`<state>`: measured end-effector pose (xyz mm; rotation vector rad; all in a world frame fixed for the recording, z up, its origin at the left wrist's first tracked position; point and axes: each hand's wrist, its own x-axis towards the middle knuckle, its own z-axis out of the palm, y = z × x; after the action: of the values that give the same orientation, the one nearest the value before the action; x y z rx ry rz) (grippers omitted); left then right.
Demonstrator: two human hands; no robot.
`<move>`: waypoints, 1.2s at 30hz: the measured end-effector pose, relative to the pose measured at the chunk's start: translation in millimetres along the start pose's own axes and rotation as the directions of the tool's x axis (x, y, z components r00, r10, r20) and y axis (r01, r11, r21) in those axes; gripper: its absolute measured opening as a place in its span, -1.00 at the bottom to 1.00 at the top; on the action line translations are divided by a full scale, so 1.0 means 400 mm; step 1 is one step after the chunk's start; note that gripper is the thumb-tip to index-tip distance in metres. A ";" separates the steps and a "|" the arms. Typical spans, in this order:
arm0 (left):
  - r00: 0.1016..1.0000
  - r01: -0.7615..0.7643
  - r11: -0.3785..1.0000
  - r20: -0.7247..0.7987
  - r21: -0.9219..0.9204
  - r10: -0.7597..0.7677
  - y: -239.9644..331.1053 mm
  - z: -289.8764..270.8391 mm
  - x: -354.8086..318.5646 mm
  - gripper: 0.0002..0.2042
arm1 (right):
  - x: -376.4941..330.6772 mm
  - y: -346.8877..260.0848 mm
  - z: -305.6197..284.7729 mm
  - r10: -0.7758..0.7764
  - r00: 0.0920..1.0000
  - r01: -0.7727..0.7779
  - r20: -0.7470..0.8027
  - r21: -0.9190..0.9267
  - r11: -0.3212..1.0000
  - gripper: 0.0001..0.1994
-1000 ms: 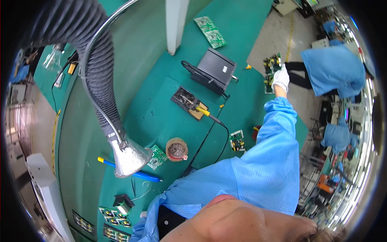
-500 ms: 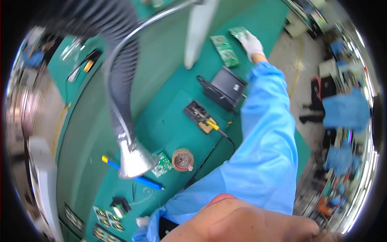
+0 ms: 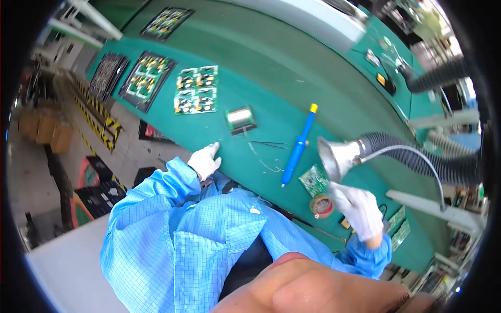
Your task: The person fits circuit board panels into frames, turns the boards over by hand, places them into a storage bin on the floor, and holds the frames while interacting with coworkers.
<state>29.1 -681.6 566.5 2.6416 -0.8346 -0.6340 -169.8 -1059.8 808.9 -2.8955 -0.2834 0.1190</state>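
Note:
My left hand (image 3: 204, 161), in a white glove, rests at the near edge of the green table with its fingers apart and nothing in them. My right hand (image 3: 360, 209), also gloved, is over the right part of the table, fingers stretched out and slightly blurred; no object shows in it. Beside its fingertips are a round tin (image 3: 321, 206) and a small green circuit board (image 3: 313, 181). The metal hood (image 3: 336, 159) of a fume hose is just above them. Left of the board lies a blue desoldering pump (image 3: 298, 148) with a yellow end.
A solder wire spool (image 3: 240, 120) sits mid-table near tweezers (image 3: 269, 144). Populated circuit boards (image 3: 196, 89) and black trays of boards (image 3: 147, 81) lie to the left. Two green boards (image 3: 401, 235) lie far right. The ribbed hose (image 3: 417, 154) hangs over the right side.
The view has swung left. My right hand has come back from the far green boards, one of which it was touching, to beside the tin. My left hand now shows fully at the table edge.

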 end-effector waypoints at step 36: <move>0.634 0.388 0.653 -0.326 -0.650 -0.702 -1.029 -0.439 -0.329 -0.66 | 2.174 0.034 0.671 0.535 0.789 -0.569 0.303 0.687 0.451 -0.76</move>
<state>211.5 -253.0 593.6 2.3034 0.3635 -0.1293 655.6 -839.6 494.7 -2.0037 0.6128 0.3219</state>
